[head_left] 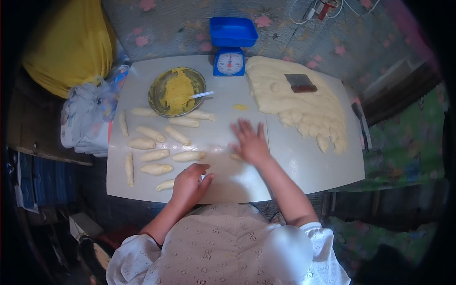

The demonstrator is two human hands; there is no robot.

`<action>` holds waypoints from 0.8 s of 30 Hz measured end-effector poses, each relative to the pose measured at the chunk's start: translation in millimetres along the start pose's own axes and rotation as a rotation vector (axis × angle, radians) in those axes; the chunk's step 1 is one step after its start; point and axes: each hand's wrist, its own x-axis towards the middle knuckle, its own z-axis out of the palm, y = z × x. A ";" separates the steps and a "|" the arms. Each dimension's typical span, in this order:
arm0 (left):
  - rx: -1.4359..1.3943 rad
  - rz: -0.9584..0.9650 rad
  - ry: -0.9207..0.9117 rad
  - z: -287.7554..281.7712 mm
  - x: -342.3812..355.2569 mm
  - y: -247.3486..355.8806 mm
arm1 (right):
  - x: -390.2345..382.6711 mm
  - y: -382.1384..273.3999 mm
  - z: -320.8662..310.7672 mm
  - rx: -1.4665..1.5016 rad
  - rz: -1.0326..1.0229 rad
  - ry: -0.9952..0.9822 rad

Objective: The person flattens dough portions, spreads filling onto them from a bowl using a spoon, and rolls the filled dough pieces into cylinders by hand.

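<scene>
My right hand (249,140) has its fingers spread low over the board, with a small dough piece (234,156) partly showing beside its palm. My left hand (190,183) is loosely curled near the front, among several pale shaped dough rolls (188,156); what it holds, if anything, is hidden. Just beyond my right fingertips lies a yellow smear (240,107). At the back left, a metal bowl (155,97) contains yellow paste (175,90) and a spoon with a pale handle (202,94).
A large dough sheet (294,109), broken into lumps along its front, covers the board's (308,175) right, with a scraper (299,82) on it. A blue scale (229,65) stands at the back, a dark utensil (359,123) lies at the right edge, and bags (83,114) crowd the left.
</scene>
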 end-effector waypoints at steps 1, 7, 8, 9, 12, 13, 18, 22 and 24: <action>-0.013 -0.007 0.029 0.9 0.3 -0.5 | 11.7 9.4 0.5 0.002 0.006 0.003; -0.019 0.023 0.060 -6.6 -12.3 -13.5 | -28.9 -16.8 -2.0 0.056 -0.069 -0.100; -0.033 0.042 0.067 -7.8 -14.8 -17.1 | -53.4 -29.1 -4.6 0.079 -0.102 -0.124; -0.037 0.032 0.077 -8.5 -16.7 -19.5 | -76.9 -42.6 -15.1 0.104 -0.137 -0.148; -0.155 0.045 0.067 -8.0 -22.5 -21.3 | -102.0 -51.5 -31.4 0.168 -0.198 -0.156; -0.146 0.076 0.057 -7.2 -21.6 -22.2 | -103.9 -50.9 -32.8 0.206 -0.218 -0.134; -0.104 0.205 0.017 4.5 -2.7 -10.7 | -7.8 3.4 -6.1 0.025 0.087 0.118; -0.019 0.249 -0.035 12.3 14.9 -9.5 | 12.4 32.8 -37.1 0.303 0.273 0.358; -0.002 0.275 -0.045 17.7 19.7 -10.5 | -10.8 33.0 -62.6 0.445 0.214 0.183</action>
